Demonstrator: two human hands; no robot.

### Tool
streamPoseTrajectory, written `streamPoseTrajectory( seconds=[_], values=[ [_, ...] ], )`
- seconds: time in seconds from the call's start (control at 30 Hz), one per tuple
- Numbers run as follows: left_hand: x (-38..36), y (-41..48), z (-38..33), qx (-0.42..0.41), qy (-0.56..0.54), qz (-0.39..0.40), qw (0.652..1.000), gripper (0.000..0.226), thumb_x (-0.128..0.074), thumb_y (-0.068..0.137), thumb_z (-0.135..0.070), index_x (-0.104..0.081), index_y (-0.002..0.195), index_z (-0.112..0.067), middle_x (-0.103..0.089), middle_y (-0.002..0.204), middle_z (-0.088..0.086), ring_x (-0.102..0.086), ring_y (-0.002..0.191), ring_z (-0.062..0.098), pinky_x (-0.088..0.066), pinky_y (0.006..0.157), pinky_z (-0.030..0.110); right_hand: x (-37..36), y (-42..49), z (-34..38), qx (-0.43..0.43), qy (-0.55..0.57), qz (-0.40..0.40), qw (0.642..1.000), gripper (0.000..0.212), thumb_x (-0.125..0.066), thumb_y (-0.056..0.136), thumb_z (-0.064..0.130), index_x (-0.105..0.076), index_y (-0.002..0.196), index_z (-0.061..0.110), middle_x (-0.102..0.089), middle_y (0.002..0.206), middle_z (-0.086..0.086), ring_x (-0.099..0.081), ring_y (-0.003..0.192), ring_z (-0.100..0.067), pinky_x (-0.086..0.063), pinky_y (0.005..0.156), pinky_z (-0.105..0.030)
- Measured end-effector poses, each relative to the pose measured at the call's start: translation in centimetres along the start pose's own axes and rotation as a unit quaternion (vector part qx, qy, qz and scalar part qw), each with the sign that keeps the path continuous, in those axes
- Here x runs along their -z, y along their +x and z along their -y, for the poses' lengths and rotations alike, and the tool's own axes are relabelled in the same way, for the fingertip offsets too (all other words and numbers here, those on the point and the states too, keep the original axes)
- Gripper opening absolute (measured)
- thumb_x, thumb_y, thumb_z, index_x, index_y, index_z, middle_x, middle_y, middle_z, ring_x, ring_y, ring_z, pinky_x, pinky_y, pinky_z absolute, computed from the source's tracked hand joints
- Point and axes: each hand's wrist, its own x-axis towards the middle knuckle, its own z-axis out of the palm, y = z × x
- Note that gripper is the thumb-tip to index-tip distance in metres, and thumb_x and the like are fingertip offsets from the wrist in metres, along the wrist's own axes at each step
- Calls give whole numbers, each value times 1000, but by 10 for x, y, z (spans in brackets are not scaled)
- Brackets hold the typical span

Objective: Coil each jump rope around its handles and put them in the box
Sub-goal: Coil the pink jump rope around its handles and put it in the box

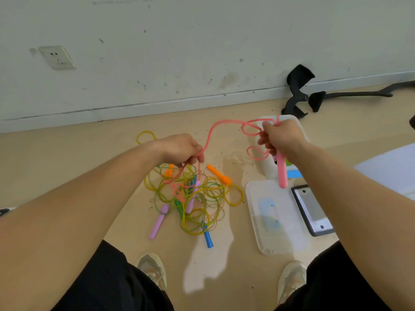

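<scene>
Down on the floor by the wall, a pink jump rope (211, 135) is being worked on, so progress-wise it looks like early days. One pink handle (282, 171) is gripped in the right hand (283, 138), fingers curled round it along with a few loose loops of cord, and it's held up over the white box (269, 170). The left hand (179, 149) is pinched on the same cord further along, fingertips closed on it, just above the tangled pile (195, 198). From there the cord drops into the pile, and its second handle can't be made out, so it's probably buried in there.

What's left, as far as can be judged: the pink one needs freeing and wrapping properly, and the yellow-green cords with the orange handle (219, 175), purple handle (157, 223) and blue handle (208, 239) are all yet to be untangled. Something coloured is glimpsed inside the box, but what it is can't be told.

Room-wise, bare floor is seen between the pile and the wall, so cord could be drawn out that way. It's tighter on the right: the box, a translucent lid (265, 232) lying flat just in front of it, and a black-framed panel (312, 209) right beside the lid. Loose loops could easily get snagged on the box rim.
</scene>
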Motion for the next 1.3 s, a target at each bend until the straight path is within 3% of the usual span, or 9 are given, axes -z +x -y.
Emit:
streamPoseTrajectory(
  seconds=[0.2, 0.43, 0.53, 0.63, 0.7, 0.83, 0.97, 1.13, 1.3],
  values=[
    [6, -4, -17, 7, -406, -31, 913, 33, -36, 108, -23, -60, 87, -15, -56, 65, -3, -51, 61, 14, -51, 59, 26, -23, -32, 14, -31, 3, 237, 971, 27, -46, 97, 15, -67, 87, 0, -73, 85, -15, -41, 42, -11, -35, 38, -18],
    [18, -7, -18, 7, -592, -89, 801, 29, -38, 106, -13, -61, 89, -9, -60, 69, 1, -54, 65, 15, -56, 55, 24, -60, -64, 26, 139, -8, 329, 934, 10, -68, 90, 13, -76, 89, 8, -75, 91, -12, -48, 48, -14, -43, 49, -27],
    [19, -7, -16, -15, -513, -113, 851, 25, -42, 104, -13, -64, 91, -10, -67, 77, 3, -65, 76, 19, -58, 71, 29, -64, -63, 34, 186, 41, 271, 944, 13, -67, 93, 11, -72, 84, 3, -72, 76, -13, -54, 50, -14, -48, 48, -25],
    [11, -11, -15, -4, -339, 17, 941, 49, -32, 104, -49, -66, 99, -15, -75, 89, 2, -68, 88, 17, -40, 92, 39, -59, -58, 46, 178, 191, 243, 934, 21, -59, 99, 11, -65, 81, 3, -66, 66, -7, -58, 49, -13, -51, 47, -23],
    [1, -14, -18, 2, -212, 98, 972, 69, -21, 101, -62, -68, 110, -12, -75, 106, 4, -65, 99, 14, -38, 88, 31, -53, -52, 53, 164, 267, 213, 925, 21, -56, 101, 14, -63, 83, 5, -62, 68, -7, -55, 48, -11, -51, 48, -22],
    [-16, -6, -3, -56, 70, 44, 995, 20, -48, 104, -24, -65, 97, -15, -71, 97, 0, -61, 92, 16, -40, 61, 12, -30, -38, 57, 149, 334, 115, 924, 21, -54, 103, 18, -60, 87, 5, -60, 71, -7, -51, 49, -10, -52, 52, -25],
    [-6, -6, -5, -61, -166, -19, 984, 28, -33, 109, -15, -55, 91, -14, -72, 86, 8, -72, 74, 19, -50, 58, 21, -22, -22, 40, 122, 253, 93, 955, 31, -50, 104, 32, -64, 99, 5, -71, 92, -14, -47, 45, -13, -48, 48, -29],
    [13, -10, -27, -114, -346, -79, 928, 27, -34, 109, -23, -56, 98, -13, -75, 84, 3, -75, 76, 18, -58, 62, 24, -39, -38, 21, 86, 129, 281, 947, 24, -51, 101, 20, -68, 103, 4, -74, 105, -16, -43, 43, -14, -42, 43, -24],
    [20, -13, -29, -101, -535, -82, 835, 23, -37, 108, -18, -55, 99, -7, -74, 81, 7, -75, 80, 25, -61, 69, 32, -63, -59, 20, 200, -68, 269, 940, 18, -75, 87, 20, -72, 102, 11, -64, 71, 0, -50, 44, -15, -47, 46, -29]
  ],
)
